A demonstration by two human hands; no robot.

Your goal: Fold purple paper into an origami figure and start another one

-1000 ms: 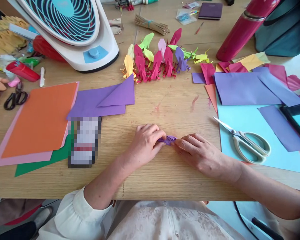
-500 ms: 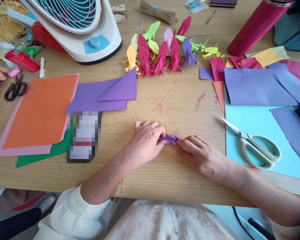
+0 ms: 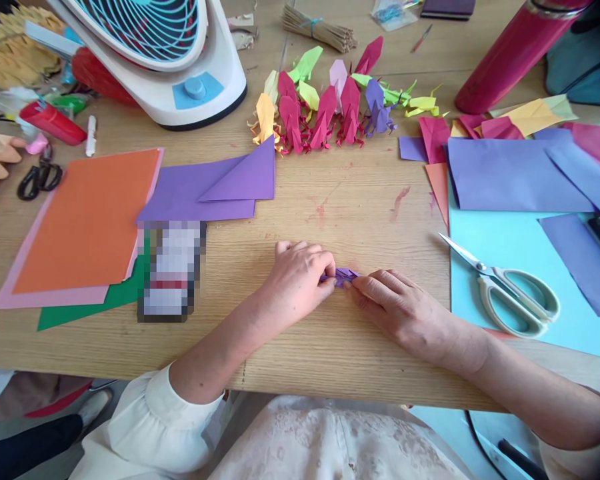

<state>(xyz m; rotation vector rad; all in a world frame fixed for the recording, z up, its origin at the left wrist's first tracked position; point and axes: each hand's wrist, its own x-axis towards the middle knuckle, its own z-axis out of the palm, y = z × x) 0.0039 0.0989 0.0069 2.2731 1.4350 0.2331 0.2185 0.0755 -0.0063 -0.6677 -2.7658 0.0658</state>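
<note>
A small, narrow piece of folded purple paper [image 3: 347, 275] lies low over the wooden table [image 3: 300, 360], between my two hands. My left hand [image 3: 303, 273] pinches its left end with thumb and fingers. At its right end, my right hand [image 3: 393, 297] grips it with the fingers closed. Both ends of the paper are hidden under the fingertips; only the creased middle shows. Beyond my hands stands a group of folded paper insects [image 3: 325, 113] in red, green, yellow and purple. To the right, white-handled scissors [image 3: 517, 300] rest partly on light-blue paper [image 3: 500, 247].
Orange sheets [image 3: 85, 220], purple sheets [image 3: 195, 190] and a blurred-out phone [image 3: 170, 273] lie at the left. A white fan [image 3: 200, 87] stands behind them. At the back right are a red bottle [image 3: 515, 60] and purple paper pieces [image 3: 520, 173]. A stick bundle [image 3: 320, 28] lies at the back.
My left hand has shifted slightly to the right along the folded purple paper, still pinching it. My right hand has hardly moved. The whole view has shifted a little.
</note>
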